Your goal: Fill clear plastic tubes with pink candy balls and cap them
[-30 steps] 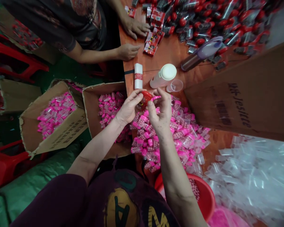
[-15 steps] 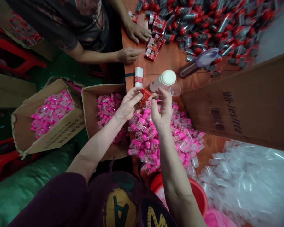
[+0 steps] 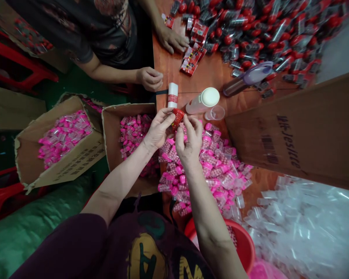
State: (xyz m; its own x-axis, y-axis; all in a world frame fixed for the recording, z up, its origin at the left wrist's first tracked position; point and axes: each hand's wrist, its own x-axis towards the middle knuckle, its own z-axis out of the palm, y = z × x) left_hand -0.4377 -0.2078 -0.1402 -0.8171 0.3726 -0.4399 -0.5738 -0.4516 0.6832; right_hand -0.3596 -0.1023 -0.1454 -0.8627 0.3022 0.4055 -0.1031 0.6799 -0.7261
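A small shiny red packet (image 3: 178, 115) with a round printed mark is pinched between the thumb and fingers of my left hand (image 3: 159, 130). At the packet's right edge, my right hand (image 3: 191, 139) has its fingertips closed on it; the exact grip is partly hidden. Below both hands spreads a heap of small clear bottles with pink caps (image 3: 215, 170), filled with pink beads. A white pack with a red band (image 3: 172, 95) lies just beyond the packet. Behind my right hand are a tumbler with a cream lid (image 3: 205, 100) and a clear cup (image 3: 215, 112).
A co-worker's hand (image 3: 151, 78) is beside the table edge, near red packs (image 3: 190, 60) and a pile of red-capped bottles (image 3: 250, 35). Cardboard boxes (image 3: 113, 155) stand left; a large carton (image 3: 293, 131) is right, above clear plastic pieces (image 3: 305, 224). A red bucket (image 3: 248, 248) sits below.
My right hand has moved left and closed in on the packet's right edge. My left hand still holds the packet. The co-worker's nearer hand has drawn back left, its fingers curled.
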